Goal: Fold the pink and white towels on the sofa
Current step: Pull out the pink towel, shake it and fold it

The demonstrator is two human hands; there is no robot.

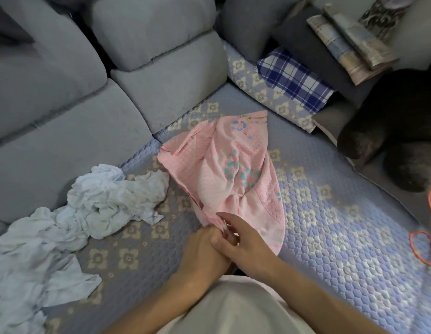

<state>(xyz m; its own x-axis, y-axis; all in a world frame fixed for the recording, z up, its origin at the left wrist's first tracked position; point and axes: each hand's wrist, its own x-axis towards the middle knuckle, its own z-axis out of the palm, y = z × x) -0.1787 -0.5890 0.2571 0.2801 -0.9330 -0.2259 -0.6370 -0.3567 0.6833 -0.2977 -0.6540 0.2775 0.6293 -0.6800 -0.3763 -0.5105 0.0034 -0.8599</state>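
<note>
Pink towel (224, 174) lies rumpled on the quilted sofa seat (330, 213), long axis running away from us toward the back cushions (161, 92); we see its near end bunched where left hand (205, 249) and right hand (238, 239) meet, both grips pinching cloth; white towel (94, 208) sits crumpled just left, nearer the left hand, untouched.

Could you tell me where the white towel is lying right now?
The white towel lies crumpled at the left of the head view, beside the pink towel.
</note>
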